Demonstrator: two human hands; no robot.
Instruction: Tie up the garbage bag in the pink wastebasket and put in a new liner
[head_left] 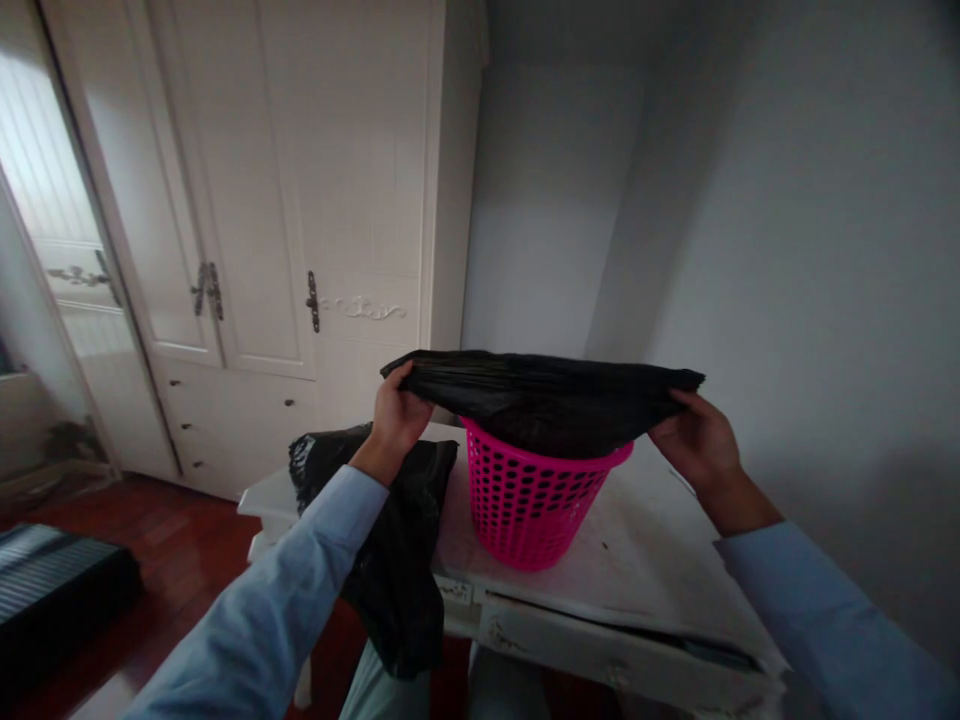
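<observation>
A black plastic bag [547,395] is stretched wide across the top of a pink perforated basket [532,500], its lower part inside the rim. My left hand [399,415] pinches the bag's left end, and my right hand [697,440] grips the right end. The basket stands upright on a white table [637,560]. Another black bag [405,570] lies crumpled left of the basket, partly behind my left forearm, and hangs over the table's front edge.
A white wardrobe [360,200] with doors and drawers stands behind on the left. A pale wall [825,250] borders the table at the right. A dark ridged box-like object [67,580] is on the red floor at the lower left. The table has front drawers [600,660].
</observation>
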